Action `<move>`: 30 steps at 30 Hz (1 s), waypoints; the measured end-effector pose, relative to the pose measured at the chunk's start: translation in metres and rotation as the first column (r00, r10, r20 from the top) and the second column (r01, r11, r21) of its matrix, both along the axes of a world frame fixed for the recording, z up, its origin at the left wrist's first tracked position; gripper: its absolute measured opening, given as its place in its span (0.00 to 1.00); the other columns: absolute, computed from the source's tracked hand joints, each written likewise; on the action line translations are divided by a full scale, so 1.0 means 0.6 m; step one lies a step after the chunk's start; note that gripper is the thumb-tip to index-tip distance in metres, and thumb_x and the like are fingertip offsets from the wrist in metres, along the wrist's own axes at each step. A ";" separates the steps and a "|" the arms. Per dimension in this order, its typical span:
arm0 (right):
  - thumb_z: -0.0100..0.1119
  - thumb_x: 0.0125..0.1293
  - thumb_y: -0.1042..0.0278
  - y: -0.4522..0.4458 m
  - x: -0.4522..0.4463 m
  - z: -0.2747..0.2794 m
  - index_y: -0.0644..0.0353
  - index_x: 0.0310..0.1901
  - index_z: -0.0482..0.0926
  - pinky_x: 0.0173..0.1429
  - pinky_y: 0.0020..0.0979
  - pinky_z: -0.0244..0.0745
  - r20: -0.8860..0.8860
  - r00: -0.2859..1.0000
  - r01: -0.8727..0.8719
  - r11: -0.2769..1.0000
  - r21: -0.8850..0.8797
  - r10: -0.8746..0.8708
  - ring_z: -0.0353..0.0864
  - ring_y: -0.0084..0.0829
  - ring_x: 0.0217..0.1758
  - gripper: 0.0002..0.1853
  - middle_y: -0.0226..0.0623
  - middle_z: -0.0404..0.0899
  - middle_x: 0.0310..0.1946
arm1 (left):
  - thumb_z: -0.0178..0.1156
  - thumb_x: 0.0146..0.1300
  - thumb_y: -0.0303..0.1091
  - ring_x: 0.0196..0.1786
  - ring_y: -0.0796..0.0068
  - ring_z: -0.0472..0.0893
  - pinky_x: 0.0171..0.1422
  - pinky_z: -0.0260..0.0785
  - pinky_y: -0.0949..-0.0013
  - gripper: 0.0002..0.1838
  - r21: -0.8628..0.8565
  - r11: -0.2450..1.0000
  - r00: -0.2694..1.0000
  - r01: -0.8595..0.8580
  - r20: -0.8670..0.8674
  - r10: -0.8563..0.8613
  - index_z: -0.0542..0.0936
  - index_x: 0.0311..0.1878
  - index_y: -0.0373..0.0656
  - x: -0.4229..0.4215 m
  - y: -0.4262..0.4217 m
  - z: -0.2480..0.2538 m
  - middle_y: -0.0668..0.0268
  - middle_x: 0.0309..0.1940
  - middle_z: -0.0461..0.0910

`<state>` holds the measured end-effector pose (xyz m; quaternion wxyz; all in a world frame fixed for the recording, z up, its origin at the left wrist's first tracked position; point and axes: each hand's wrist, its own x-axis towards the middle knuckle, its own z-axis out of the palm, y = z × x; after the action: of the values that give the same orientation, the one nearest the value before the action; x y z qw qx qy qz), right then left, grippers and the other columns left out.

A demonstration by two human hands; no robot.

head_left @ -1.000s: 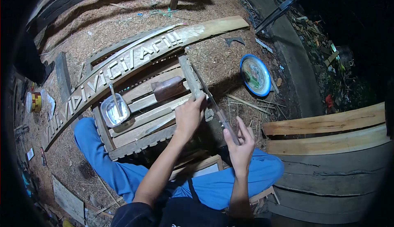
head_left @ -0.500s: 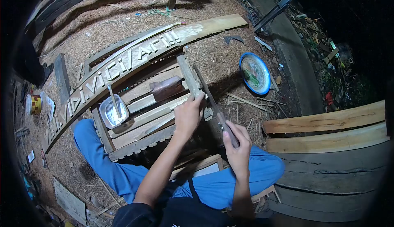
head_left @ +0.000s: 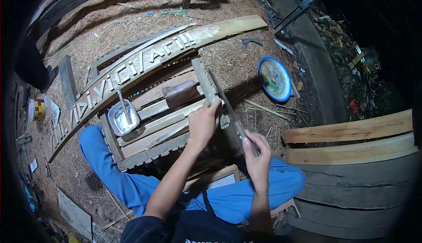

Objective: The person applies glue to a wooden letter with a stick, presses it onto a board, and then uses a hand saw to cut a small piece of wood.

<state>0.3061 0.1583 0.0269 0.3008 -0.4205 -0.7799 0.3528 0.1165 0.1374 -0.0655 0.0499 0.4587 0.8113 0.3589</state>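
Note:
My left hand (head_left: 202,122) is closed at the right edge of the slatted wooden crate (head_left: 203,81); its fingers press on something small that I cannot make out. My right hand (head_left: 257,155) is wrapped round the handle of a long, narrow blade tool (head_left: 229,109). The blade runs up and left, just past my left fingertips, along the crate's right side. On the crate lie a brown wooden block (head_left: 180,93) and a clear tub (head_left: 124,117) of white paste with a stick in it. A curved board with raised letters (head_left: 147,63) rests across the crate's far side.
A blue-rimmed basin (head_left: 275,79) stands on the shavings to the right. Long planks (head_left: 351,150) lie at the lower right. Yellow tape rolls (head_left: 38,110) and a person's dark shoe (head_left: 52,77) are at the left. A metal post (head_left: 303,9) slants at the upper right.
My right hand has closed more fully round the tool's handle, its fingers less spread than a second ago. The tool has shifted slightly. My left hand has stayed nearly in place.

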 end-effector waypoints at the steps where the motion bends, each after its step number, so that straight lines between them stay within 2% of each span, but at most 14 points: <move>1: 0.66 0.72 0.73 0.015 -0.033 -0.003 0.68 0.53 0.86 0.61 0.35 0.78 -0.010 1.000 -0.027 0.999 0.047 0.028 0.86 0.37 0.52 0.12 0.46 0.87 0.48 | 0.67 0.66 0.37 0.33 0.53 0.87 0.33 0.77 0.52 0.17 0.012 1.000 1.000 -0.004 -0.006 0.004 0.82 0.58 0.55 -0.001 0.001 -0.001 0.57 0.38 0.83; 3: 0.67 0.71 0.74 0.039 -0.071 -0.009 0.68 0.53 0.87 0.58 0.36 0.80 -0.024 0.998 -0.061 0.994 0.094 0.063 0.87 0.39 0.50 0.12 0.47 0.86 0.47 | 0.66 0.67 0.39 0.34 0.52 0.87 0.33 0.76 0.50 0.14 0.036 0.999 1.000 -0.016 0.009 0.016 0.81 0.55 0.54 -0.001 0.002 0.003 0.58 0.37 0.83; 5: 0.67 0.71 0.74 0.051 -0.092 -0.017 0.68 0.53 0.87 0.58 0.35 0.79 -0.053 0.997 -0.052 0.998 0.024 0.053 0.87 0.39 0.50 0.12 0.47 0.86 0.47 | 0.66 0.69 0.40 0.34 0.50 0.86 0.33 0.75 0.49 0.12 0.069 0.997 0.999 -0.037 0.019 0.036 0.81 0.53 0.53 -0.001 0.001 0.001 0.58 0.36 0.82; 6: 0.67 0.71 0.74 0.048 -0.087 -0.014 0.68 0.53 0.87 0.58 0.35 0.79 -0.055 0.997 -0.060 0.998 0.025 0.061 0.87 0.39 0.50 0.12 0.47 0.86 0.47 | 0.66 0.69 0.40 0.34 0.50 0.86 0.33 0.75 0.49 0.12 0.070 0.996 0.999 -0.045 0.018 0.044 0.81 0.53 0.53 -0.004 0.002 0.004 0.58 0.36 0.82; 8: 0.64 0.74 0.72 0.027 -0.039 -0.005 0.70 0.54 0.86 0.63 0.32 0.76 -0.007 0.999 -0.049 0.999 -0.001 0.049 0.85 0.32 0.54 0.13 0.43 0.87 0.49 | 0.66 0.69 0.40 0.33 0.50 0.86 0.33 0.75 0.49 0.12 0.015 0.999 0.999 -0.036 0.019 0.036 0.81 0.53 0.53 0.000 0.002 0.008 0.58 0.36 0.82; 13: 0.66 0.72 0.74 -0.014 0.015 0.004 0.70 0.54 0.86 0.64 0.35 0.76 -0.010 1.000 0.016 1.000 -0.007 -0.016 0.85 0.33 0.55 0.13 0.44 0.87 0.50 | 0.65 0.70 0.41 0.35 0.49 0.86 0.34 0.76 0.48 0.12 0.007 1.000 0.999 -0.014 0.044 0.013 0.80 0.53 0.52 -0.001 0.001 0.012 0.58 0.37 0.82; 16: 0.67 0.70 0.74 0.029 -0.052 -0.009 0.67 0.54 0.87 0.58 0.35 0.79 -0.062 0.997 -0.051 0.997 0.058 0.055 0.86 0.41 0.49 0.13 0.47 0.86 0.46 | 0.64 0.70 0.40 0.33 0.51 0.87 0.32 0.76 0.50 0.10 0.045 0.999 1.000 -0.021 0.014 0.020 0.80 0.52 0.52 0.001 0.000 0.011 0.57 0.37 0.83; 19: 0.67 0.71 0.73 0.050 -0.091 -0.025 0.67 0.54 0.87 0.57 0.36 0.79 -0.109 0.992 -0.065 0.996 0.058 0.071 0.86 0.42 0.48 0.13 0.47 0.86 0.46 | 0.63 0.72 0.43 0.34 0.50 0.86 0.33 0.75 0.49 0.11 0.077 0.997 0.999 -0.030 0.028 0.028 0.80 0.51 0.51 0.000 0.000 0.005 0.57 0.36 0.83; 22: 0.68 0.70 0.73 0.028 -0.047 -0.019 0.67 0.54 0.87 0.58 0.35 0.79 -0.064 0.993 -0.090 0.991 0.098 0.097 0.86 0.41 0.49 0.13 0.48 0.86 0.46 | 0.62 0.74 0.46 0.34 0.48 0.86 0.34 0.74 0.47 0.12 0.103 0.993 0.995 -0.055 0.084 0.046 0.78 0.49 0.50 0.000 0.001 0.004 0.56 0.34 0.82; 24: 0.69 0.70 0.74 0.001 0.002 -0.009 0.68 0.54 0.87 0.59 0.35 0.79 -0.072 0.997 -0.003 0.999 -0.039 0.000 0.86 0.38 0.51 0.13 0.48 0.86 0.46 | 0.64 0.73 0.44 0.35 0.48 0.85 0.34 0.73 0.48 0.10 0.052 0.993 0.992 -0.102 0.076 0.098 0.81 0.47 0.49 0.006 0.002 0.012 0.57 0.33 0.84; 27: 0.69 0.70 0.74 -0.011 0.025 -0.010 0.69 0.54 0.87 0.60 0.34 0.78 -0.101 0.994 0.032 0.996 -0.080 -0.040 0.86 0.36 0.52 0.14 0.47 0.86 0.46 | 0.65 0.72 0.42 0.35 0.48 0.85 0.34 0.73 0.48 0.09 0.037 0.997 0.996 -0.069 0.065 0.066 0.80 0.49 0.50 0.003 -0.001 0.011 0.56 0.32 0.83; 28: 0.69 0.70 0.74 -0.006 0.018 -0.009 0.69 0.54 0.87 0.60 0.34 0.78 -0.106 0.993 0.037 0.996 -0.081 -0.046 0.86 0.36 0.52 0.14 0.47 0.86 0.46 | 0.65 0.71 0.40 0.35 0.48 0.85 0.34 0.73 0.48 0.10 0.035 0.999 0.998 -0.040 0.050 0.038 0.80 0.50 0.50 0.001 -0.001 0.011 0.56 0.33 0.82; 30: 0.66 0.73 0.73 0.019 -0.026 -0.007 0.70 0.55 0.85 0.62 0.32 0.76 -0.014 0.998 -0.055 0.998 0.019 0.055 0.84 0.31 0.54 0.13 0.45 0.86 0.50 | 0.65 0.70 0.39 0.36 0.48 0.85 0.35 0.73 0.48 0.10 0.040 0.999 0.999 -0.024 0.049 0.022 0.80 0.51 0.51 0.000 -0.005 0.014 0.56 0.33 0.82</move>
<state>0.2902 0.1699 0.0230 0.3004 -0.3935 -0.7923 0.3566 0.1163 0.1342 -0.0571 0.0562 0.4414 0.8077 0.3867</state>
